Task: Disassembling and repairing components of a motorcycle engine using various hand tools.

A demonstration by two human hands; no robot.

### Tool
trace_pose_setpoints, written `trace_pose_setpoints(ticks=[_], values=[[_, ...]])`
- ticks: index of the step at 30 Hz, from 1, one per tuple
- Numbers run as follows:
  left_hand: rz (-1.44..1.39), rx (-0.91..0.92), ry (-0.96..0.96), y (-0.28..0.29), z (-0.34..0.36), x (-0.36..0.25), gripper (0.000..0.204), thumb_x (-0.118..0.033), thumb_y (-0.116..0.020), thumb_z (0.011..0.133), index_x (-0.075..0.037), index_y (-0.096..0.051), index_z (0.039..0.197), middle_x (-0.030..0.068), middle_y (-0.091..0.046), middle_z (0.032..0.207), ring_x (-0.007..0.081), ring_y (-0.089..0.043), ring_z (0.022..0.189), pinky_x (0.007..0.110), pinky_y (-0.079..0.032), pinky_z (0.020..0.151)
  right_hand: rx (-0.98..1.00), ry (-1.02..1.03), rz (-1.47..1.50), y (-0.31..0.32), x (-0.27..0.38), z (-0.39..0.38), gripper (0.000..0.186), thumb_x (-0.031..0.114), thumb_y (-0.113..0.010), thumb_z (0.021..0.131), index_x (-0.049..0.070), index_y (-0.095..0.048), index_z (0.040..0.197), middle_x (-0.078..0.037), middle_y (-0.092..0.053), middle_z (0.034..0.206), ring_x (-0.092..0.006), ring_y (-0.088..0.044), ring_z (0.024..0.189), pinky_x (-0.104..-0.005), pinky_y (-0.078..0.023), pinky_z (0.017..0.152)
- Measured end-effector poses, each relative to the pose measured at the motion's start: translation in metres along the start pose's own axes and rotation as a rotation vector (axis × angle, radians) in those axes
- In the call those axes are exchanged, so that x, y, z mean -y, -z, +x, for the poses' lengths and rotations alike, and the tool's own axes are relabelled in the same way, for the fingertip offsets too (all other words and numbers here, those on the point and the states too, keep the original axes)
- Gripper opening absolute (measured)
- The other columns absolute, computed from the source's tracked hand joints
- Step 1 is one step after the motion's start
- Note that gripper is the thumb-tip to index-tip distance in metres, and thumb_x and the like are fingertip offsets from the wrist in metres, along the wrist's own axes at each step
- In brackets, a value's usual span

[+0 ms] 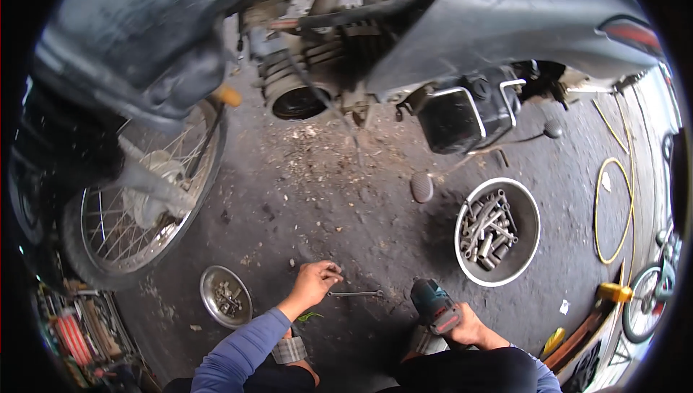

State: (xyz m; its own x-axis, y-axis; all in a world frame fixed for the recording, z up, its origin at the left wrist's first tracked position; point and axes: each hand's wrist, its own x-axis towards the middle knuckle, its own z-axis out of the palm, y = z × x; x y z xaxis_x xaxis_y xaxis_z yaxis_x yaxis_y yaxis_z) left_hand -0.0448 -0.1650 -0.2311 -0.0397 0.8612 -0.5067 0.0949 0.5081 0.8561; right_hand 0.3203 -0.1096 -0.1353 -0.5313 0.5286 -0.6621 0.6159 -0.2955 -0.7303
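My right hand [470, 329] is wrapped round the grip of a teal and black cordless impact wrench [434, 305], held low in front of my right knee. My left hand [315, 284] hovers over the dark floor with its fingers curled together; whatever they pinch, if anything, is too small to make out. Beside its fingertips a combination wrench [356, 293] lies on the ground. To the left of that hand stands a small metal bowl [246, 308] of bolts and small parts. A larger steel bowl [535, 245], filled with wrenches and sockets, sits to the right.
Across the far side stands a partly dismantled motorcycle, its engine [281, 79] exposed, with a spoked wheel [96, 221] at left. A foot pedal [421, 186] juts near the big bowl. A yellow hose [597, 214] curls at right. A crowded toolbox [74, 337] fills the lower left.
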Motion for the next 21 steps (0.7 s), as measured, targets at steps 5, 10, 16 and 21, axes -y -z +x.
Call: trace_pose_setpoints(ticks=[5, 10, 16, 21], values=[[0.114, -0.206, 0.154, 0.015, -0.010, -0.035, 0.011, -0.008, -0.069, 0.084, 0.001, -0.067, 0.089, 0.0103, -0.067, 0.097, 0.0146, -0.067, 0.080, 0.028, -0.053, 0.071, -0.016, -0.029, -0.158, -0.019, 0.023, 0.041, 0.043, 0.024, -0.073, 0.072, -0.002, -0.062, 0.104, -0.024, -0.067, 0.094, -0.0376, -0.065, 0.095, -0.0412, -0.051, 0.080], [-0.060, -0.486, -0.315, -0.010, 0.035, -0.079, 0.030, -0.016, -0.072, 0.084, -0.001, -0.064, 0.108, 0.0130, -0.061, 0.117, 0.0190, -0.056, 0.113, 0.035, -0.046, 0.093, -0.066, -0.055, -0.278, -0.020, 0.023, 0.043, 0.039, 0.022, -0.072, 0.071, 0.001, -0.061, 0.102, -0.025, -0.066, 0.088, -0.0425, -0.063, 0.090, -0.0457, -0.051, 0.079], [-0.420, -0.315, -0.485, -0.025, 0.107, -0.193, 0.038, -0.015, -0.067, 0.089, 0.003, -0.056, 0.121, 0.0144, -0.057, 0.122, 0.0211, -0.056, 0.111, 0.034, -0.045, 0.096, -0.116, -0.162, -0.402, -0.006, 0.006, 0.019, 0.041, 0.023, -0.069, 0.070, 0.002, -0.060, 0.104, -0.026, -0.066, 0.084, -0.0435, -0.063, 0.086, -0.0487, -0.052, 0.078], [0.093, -0.975, -0.641, -0.022, 0.111, -0.144, 0.030, -0.015, -0.064, 0.091, 0.001, -0.058, 0.115, 0.0081, -0.062, 0.113, 0.0182, -0.059, 0.102, 0.033, -0.046, 0.091, -0.217, -0.197, -0.421, -0.002, -0.025, -0.007, 0.040, 0.024, -0.069, 0.070, 0.002, -0.058, 0.102, -0.027, -0.065, 0.081, -0.0429, -0.065, 0.081, -0.0493, -0.052, 0.075]])
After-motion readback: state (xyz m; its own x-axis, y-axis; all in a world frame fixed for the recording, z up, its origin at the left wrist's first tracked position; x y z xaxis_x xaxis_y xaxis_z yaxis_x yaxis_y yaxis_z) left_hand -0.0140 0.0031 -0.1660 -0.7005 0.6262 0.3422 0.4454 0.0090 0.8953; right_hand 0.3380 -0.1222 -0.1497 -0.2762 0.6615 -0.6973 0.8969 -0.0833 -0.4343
